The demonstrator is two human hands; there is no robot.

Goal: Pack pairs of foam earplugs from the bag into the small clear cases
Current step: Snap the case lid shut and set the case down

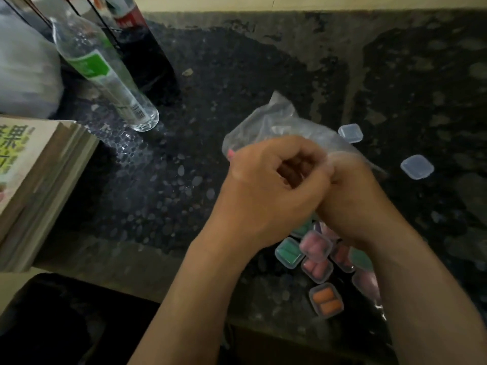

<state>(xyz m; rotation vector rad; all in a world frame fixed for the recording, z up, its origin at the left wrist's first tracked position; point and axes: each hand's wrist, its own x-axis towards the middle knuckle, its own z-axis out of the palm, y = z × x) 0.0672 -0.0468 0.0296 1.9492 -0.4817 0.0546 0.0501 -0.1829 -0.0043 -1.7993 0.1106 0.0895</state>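
Observation:
A crumpled clear plastic bag [274, 119] lies on the dark stone counter [184, 167]. My left hand [266, 191] is curled into a loose fist over its near edge. My right hand [353, 196] presses against it from the right, fingers pinching the bag's film. A pink earplug tip [230, 153] shows at the bag's edge, just past my left knuckles. Two empty clear cases [350, 133] [417, 166] sit to the right of the bag. Under my wrists lie several filled cases: a green one [289, 252], a pink one [315, 245] and an orange one [326, 300]. What my fingers enclose is hidden.
A clear bottle with a green label [105, 75] leans at the back left beside a dark bottle [150, 56]. A stack of books [39, 180] overhangs the counter's left side, with a white bundle [26, 69] behind it. The counter's front edge [131, 272] runs close to my arms.

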